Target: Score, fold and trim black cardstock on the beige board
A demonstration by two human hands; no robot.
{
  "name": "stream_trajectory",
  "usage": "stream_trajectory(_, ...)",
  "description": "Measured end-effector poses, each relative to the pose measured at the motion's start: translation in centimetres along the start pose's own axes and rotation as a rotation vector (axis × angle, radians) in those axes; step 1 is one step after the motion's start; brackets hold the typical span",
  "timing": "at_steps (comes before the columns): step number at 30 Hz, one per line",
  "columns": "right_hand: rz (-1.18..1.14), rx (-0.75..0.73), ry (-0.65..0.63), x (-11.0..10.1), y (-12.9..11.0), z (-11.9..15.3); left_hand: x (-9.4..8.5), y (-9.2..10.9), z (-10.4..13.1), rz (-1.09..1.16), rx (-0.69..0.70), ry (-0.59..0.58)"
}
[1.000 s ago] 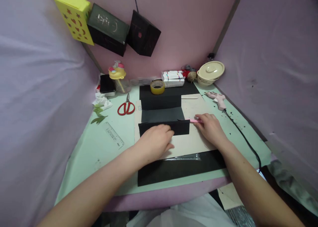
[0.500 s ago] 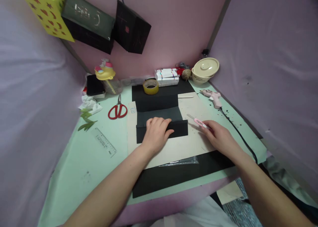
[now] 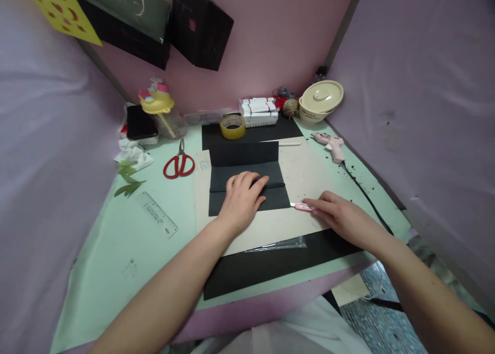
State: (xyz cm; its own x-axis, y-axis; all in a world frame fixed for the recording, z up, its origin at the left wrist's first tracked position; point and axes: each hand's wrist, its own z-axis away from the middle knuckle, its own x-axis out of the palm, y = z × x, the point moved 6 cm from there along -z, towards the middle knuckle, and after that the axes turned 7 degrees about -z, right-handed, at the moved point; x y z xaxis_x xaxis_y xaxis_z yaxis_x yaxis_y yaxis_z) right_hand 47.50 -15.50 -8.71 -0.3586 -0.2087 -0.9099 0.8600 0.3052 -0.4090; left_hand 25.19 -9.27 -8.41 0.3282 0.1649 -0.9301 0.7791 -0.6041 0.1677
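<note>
A folded black card (image 3: 247, 155) lies on a pale board (image 3: 305, 176), its creases running left to right. My left hand (image 3: 242, 196) rests on the card's lower half, fingers spread over a narrow raised fold. Low on the right, my right hand (image 3: 336, 212) grips a pink craft knife (image 3: 304, 207) between thumb and fingers. The knife lies low and its blade points left, its tip at the card's lower right edge. Whether the tip touches the card cannot be made out.
Left stand red-handled scissors (image 3: 179, 165), a clear ruler (image 3: 159, 214) and green leaves (image 3: 128, 189). Behind are yellow tape (image 3: 232, 127), white markers (image 3: 258, 111) and a lidded bowl (image 3: 320, 102). A pink glue gun (image 3: 331, 146) with a black cord lies right.
My right hand has lowered the knife from above the board to the card's lower right edge. The card's near flap now lies flatter under my left hand. The whole view has shifted slightly.
</note>
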Motion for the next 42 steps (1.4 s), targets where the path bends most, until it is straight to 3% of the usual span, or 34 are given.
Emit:
stream_trajectory(2, -0.012, -0.030, -0.019, 0.1, 0.1, 0.2, 0.6, 0.4, 0.1, 0.050, 0.115, -0.035)
stream_trajectory(5, -0.008, -0.052, -0.016, 0.2, 0.2, 0.6, 1.9, 1.2, 0.5, 0.156, 0.280, -0.205)
stream_trajectory(8, 0.015, -0.055, -0.013, 0.6, 0.2, 1.0, 2.3, 1.6, 0.6, 0.181, 0.303, -0.342)
stream_trajectory(12, 0.079, -0.089, 0.000, 1.0, -0.2, 1.4, 1.7, 2.4, 0.7, 0.144, 0.356, -0.418)
stream_trajectory(20, 0.078, -0.100, -0.052, 1.7, -1.0, 4.5, 1.4, 3.9, 1.9, 0.113, 0.474, -0.492)
stream_trajectory(25, 0.023, -0.111, -0.007, 2.5, -1.2, 6.5, 1.1, 4.7, 3.1, 0.114, 0.577, -0.478)
stream_trajectory(42, -0.099, -0.086, -0.047, 1.9, -2.1, 7.0, 1.1, 5.1, 4.3, 0.099, 0.582, -0.501)
